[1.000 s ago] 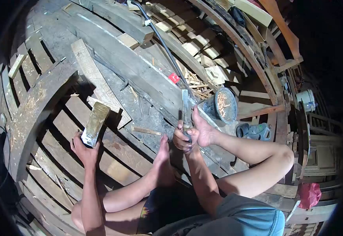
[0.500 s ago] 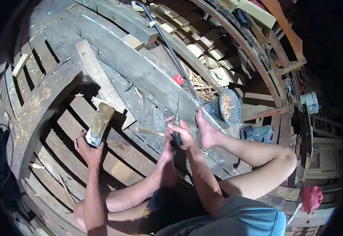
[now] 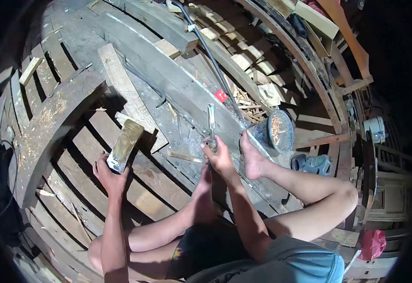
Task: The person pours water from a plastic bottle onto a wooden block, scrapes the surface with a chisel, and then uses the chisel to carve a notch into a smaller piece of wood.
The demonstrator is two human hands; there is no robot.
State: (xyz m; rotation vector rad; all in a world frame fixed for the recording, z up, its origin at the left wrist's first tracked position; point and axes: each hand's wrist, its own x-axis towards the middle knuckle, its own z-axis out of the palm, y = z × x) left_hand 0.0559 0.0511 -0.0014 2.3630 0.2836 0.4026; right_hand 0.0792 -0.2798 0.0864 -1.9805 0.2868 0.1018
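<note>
My left hand (image 3: 111, 178) is wrapped around the lower end of a rectangular block (image 3: 127, 140). The block has a worn brownish-yellow face and a whitish end near my fingers, and I cannot tell whether it is wood or stone. In my right hand (image 3: 222, 159) is a chisel (image 3: 211, 118), its blade pointing away from me with the flat side turned up to view. Fingers cover most of the chisel's handle. Both hands are above the slatted wooden floor, the right one between my bare feet.
A curved timber (image 3: 64, 122) strewn with shavings lies to the left. Beyond the block rests a pale board (image 3: 128, 89). A dark bucket (image 3: 287, 144) of wood pieces stands right of my foot, near a grey plastic jug (image 3: 319, 165). Stacked wood blocks (image 3: 243, 60) fill the back.
The chisel has turned in my right hand, from edge-on to showing its broad face. The view has shifted slightly; my left hand still grips the block.
</note>
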